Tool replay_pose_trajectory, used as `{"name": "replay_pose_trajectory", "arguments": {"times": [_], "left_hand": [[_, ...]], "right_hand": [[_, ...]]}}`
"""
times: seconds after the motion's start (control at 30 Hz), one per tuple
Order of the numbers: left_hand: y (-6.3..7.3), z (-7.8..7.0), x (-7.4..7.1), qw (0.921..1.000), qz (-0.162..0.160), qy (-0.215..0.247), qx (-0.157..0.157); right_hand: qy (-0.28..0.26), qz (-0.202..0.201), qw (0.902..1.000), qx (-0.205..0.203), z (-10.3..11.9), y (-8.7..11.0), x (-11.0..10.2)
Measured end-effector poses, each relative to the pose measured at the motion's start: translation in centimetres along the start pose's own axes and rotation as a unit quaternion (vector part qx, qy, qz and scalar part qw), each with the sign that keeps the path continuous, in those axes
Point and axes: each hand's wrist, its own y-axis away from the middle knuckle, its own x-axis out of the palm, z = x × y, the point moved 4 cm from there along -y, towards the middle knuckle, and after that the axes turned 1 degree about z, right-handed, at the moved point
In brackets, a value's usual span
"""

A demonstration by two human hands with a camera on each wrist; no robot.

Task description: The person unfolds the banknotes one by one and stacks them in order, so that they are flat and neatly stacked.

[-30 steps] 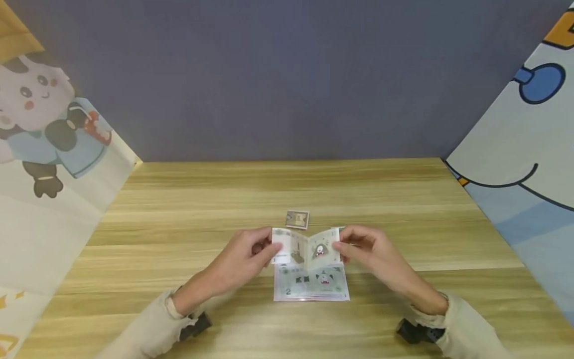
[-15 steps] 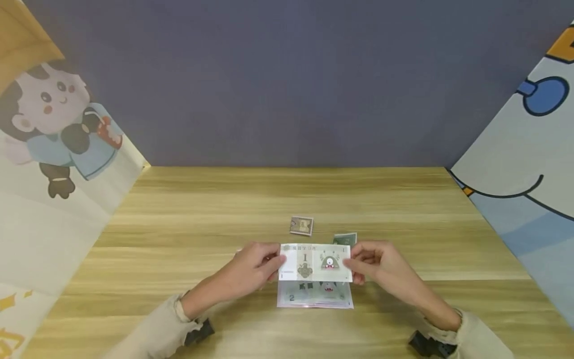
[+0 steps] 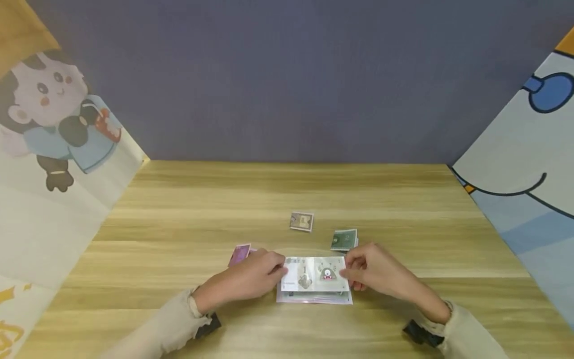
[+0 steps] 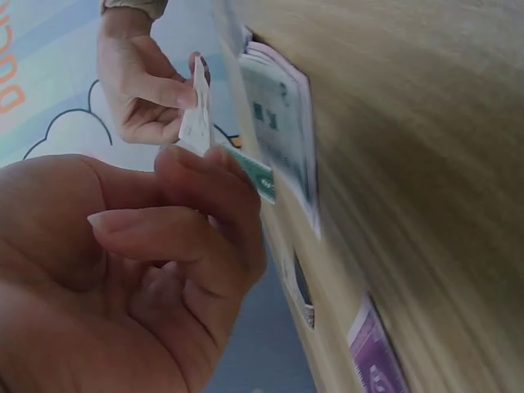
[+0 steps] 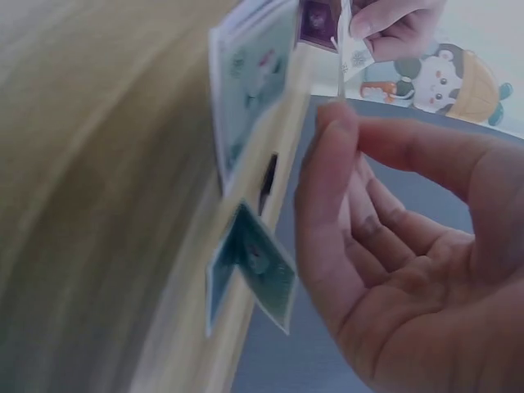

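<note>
White note held above a stack

The left grip pinches the white note's left edge, the right grip its right. The stack's near edge peeks out below. A purple note lies beside the left grip, a green note near the right; past a brown note, the surface runs to the grey wall.

right hand pinches white note | folded green note | note stack

Note abv stack on tbl, bills behind
</note>
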Motion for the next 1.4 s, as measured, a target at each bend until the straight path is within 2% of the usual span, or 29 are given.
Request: {"name": "replay_pose_trajectory", "arguments": {"times": [0.13,0.43,0.93,1.2,1.4], "left_hand": [[-0.2,0.0,0.3,0.9997,0.003,-0.025,-0.003],[0.0,0.6,1.4,0.9984,0.026,-0.041,-0.027],[-0.2,1.1,1.8,0.9978,0.012,-0.043,-0.050],[-0.2,1.2,1.9,0.9943,0.012,-0.069,-0.081],[-0.2,1.3,2.0,0.9942,0.017,-0.068,-0.082]], "right_hand": [[0.020,0.004,0.9998,-0.007,-0.4,-0.4,0.4],[0.084,0.023,0.9960,-0.019,-1.3,-1.0,1.5],[0.182,-0.027,0.9820,-0.043,-0.9,-1.3,1.9],[0.222,-0.065,0.9729,-0.002,-1.0,-0.8,1.9],[0.218,-0.061,0.9739,0.019,-1.1,-0.8,2.2]]}}
